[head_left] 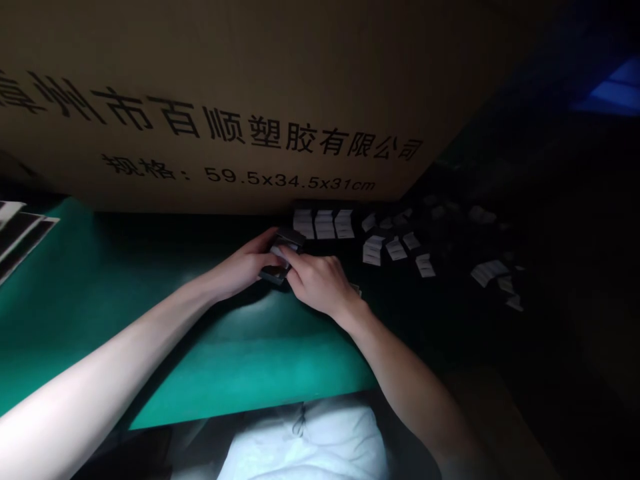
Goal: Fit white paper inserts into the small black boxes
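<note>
sheets (20, 233), dark and glossy, lie at the far left edge of the green mat (150, 287). behind the mat a big cardboard box (250, 80) with black printed lettering fills the top of the view. your left hand (243, 267) comes in from the left and is closed around a small dark box (289, 237), gripping its left side. that box is at the mat's far right part, held between your two hands. a white slip (279, 254) shows on it. your right hand (320, 283) meets it from the right, fingers bent, tips on the slip; whether they pinch it or only press, you cannot tell in this dim light. further right, a row of slips (324, 224) sits neatly against the cardboard box, and loose slips (395, 248) lie scattered over the dark tabletop, well apart from your hands.
</note>
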